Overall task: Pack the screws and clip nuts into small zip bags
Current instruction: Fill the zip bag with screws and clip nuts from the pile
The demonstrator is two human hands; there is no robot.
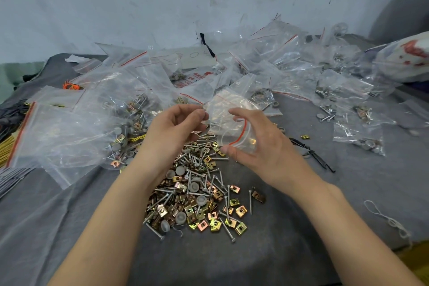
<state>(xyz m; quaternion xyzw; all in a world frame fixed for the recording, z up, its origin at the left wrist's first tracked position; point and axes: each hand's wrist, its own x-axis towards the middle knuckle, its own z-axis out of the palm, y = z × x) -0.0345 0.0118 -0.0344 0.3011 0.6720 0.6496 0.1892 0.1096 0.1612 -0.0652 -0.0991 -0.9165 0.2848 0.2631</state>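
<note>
Your left hand [176, 127] pinches one edge, and your right hand [262, 146] grips the other side, of a small clear red-striped zip bag [226, 121] held above the pile of silver screws and brassy clip nuts [197, 195] on the grey worktop [301, 220].

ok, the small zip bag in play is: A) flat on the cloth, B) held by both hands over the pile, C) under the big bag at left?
B: left hand pinches an edge of the small zip bag, right hand grips its red-striped end, above the pile of screws and clip nuts.
</note>
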